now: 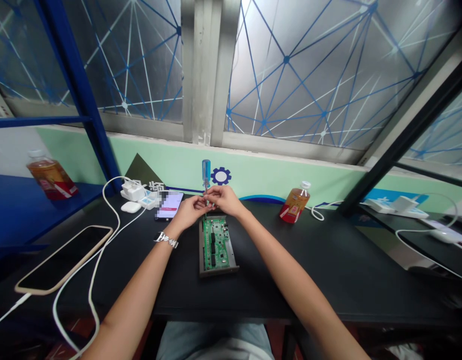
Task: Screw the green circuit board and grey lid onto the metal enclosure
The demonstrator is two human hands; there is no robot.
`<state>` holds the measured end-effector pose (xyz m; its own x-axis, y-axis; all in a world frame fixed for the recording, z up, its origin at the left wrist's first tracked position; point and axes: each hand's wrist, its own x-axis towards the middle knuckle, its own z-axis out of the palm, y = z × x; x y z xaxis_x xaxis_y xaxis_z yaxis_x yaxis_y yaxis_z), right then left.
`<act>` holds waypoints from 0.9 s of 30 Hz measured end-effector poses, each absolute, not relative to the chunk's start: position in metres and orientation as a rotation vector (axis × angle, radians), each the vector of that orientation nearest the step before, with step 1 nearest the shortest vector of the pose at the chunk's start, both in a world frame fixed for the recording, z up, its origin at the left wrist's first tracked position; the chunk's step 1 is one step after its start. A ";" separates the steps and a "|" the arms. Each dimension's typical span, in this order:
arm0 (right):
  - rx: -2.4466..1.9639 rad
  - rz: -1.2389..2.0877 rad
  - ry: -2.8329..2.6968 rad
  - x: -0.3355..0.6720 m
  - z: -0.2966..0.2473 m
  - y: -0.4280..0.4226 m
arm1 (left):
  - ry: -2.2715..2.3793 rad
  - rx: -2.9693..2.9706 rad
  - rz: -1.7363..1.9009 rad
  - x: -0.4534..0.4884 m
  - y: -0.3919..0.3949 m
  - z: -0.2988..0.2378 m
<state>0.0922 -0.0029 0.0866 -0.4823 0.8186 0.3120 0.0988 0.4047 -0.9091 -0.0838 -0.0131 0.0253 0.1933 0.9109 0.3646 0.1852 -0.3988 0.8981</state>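
Note:
A screwdriver (206, 172) with a clear blue handle stands upright over the far end of a green circuit board (220, 245). My right hand (225, 199) pinches it just below the handle. Lower down, the fingers of my left hand (191, 209) close around the shaft; a silver bracelet watch is on that wrist. The fingers partly cover the shaft, and I cannot make out exactly where its tip rests. The board sits in a grey metal housing (219, 273) lying on the black table (291, 270).
At the left lie a phone in a beige case (66, 260) and white cables (92, 280). A power strip with chargers (133, 190), a white case (130, 207) and a lit phone (169, 206) lie behind my left hand. A drink bottle (295, 202) stands at the right, near the wall.

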 end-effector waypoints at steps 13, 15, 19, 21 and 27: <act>-0.861 0.819 -1.916 0.090 0.085 -0.001 | 0.996 1.577 1.164 -0.086 -0.014 0.030; -0.830 0.951 -1.929 0.092 0.090 -0.004 | 0.954 1.549 1.121 -0.088 -0.014 0.030; -0.775 1.189 -1.908 0.095 0.094 -0.007 | 0.912 1.506 1.082 -0.091 -0.015 0.032; -0.780 1.208 -1.902 0.095 0.095 -0.007 | 0.878 1.518 1.062 -0.091 -0.017 0.034; -0.786 1.016 -1.917 0.095 0.092 -0.003 | 0.863 1.566 1.070 -0.089 -0.018 0.035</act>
<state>0.0950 -0.0034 0.0919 -0.4780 0.7992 0.3643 0.1470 0.4817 -0.8639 -0.0885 -0.0182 0.0352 0.3516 0.9113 0.2144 0.0165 -0.2350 0.9719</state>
